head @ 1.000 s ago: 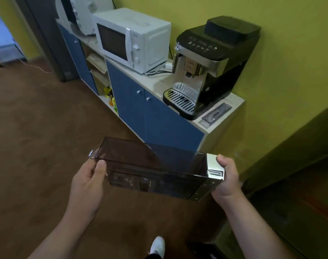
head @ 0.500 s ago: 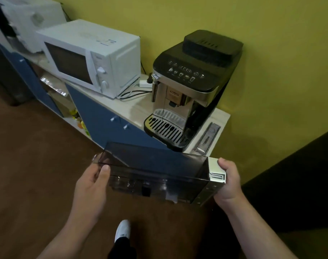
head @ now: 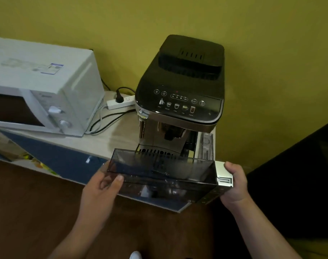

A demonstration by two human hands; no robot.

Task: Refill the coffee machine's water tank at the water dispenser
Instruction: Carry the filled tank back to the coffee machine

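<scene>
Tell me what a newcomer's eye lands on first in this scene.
First, the smoky see-through water tank, held level in the foreground with the left hand at one end and the right hand on its white end. Right behind it, the black and chrome coffee machine stands on the counter's right end against a yellow wall. A white microwave sits to its left.

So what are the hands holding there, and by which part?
The water tank, held level by its two ends: the left hand grips the dark clear end, the right hand the silver-capped end.
</scene>
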